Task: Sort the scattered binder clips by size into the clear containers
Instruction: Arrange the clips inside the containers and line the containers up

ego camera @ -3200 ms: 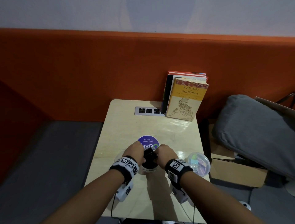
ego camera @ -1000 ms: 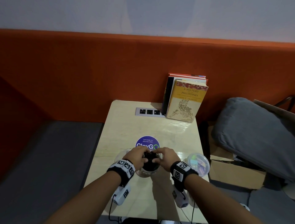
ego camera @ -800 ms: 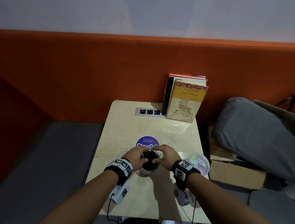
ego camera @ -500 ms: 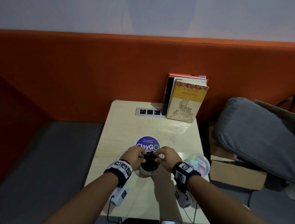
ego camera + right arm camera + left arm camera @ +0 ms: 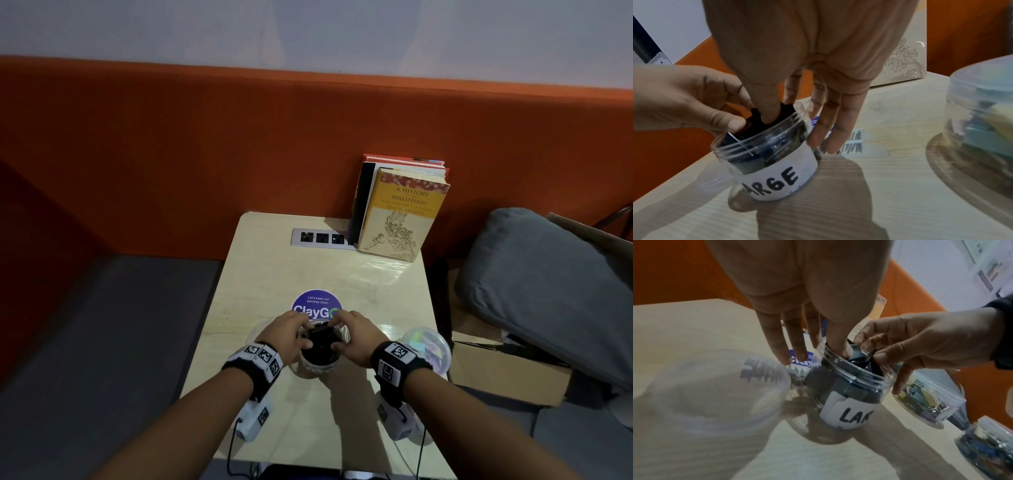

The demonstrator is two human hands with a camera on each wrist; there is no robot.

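Observation:
A clear jar (image 5: 320,365) with a white label marked LARGE (image 5: 774,181) stands near the table's front edge, packed with black binder clips. A large black binder clip (image 5: 756,123) sticks out of its mouth. My left hand (image 5: 303,334) pinches this clip from the left, thumb on its face (image 5: 733,125). My right hand (image 5: 339,334) pinches it from the right, thumb and forefinger at its wire handle (image 5: 872,352). The right hand's other fingers (image 5: 830,129) hang straight down outside the jar's wall.
An empty clear container (image 5: 715,394) lies left of the jar. A container of pastel clips (image 5: 426,349) stands to the right, and another with dark clips (image 5: 992,451) nearer me. Books (image 5: 400,212) and a socket strip (image 5: 320,237) are at the back. A cardboard box (image 5: 507,363) sits off the right edge.
Both hands have stayed at the jar's mouth. The black clip sits a little lower in the jar, and the fingers have closed in around it.

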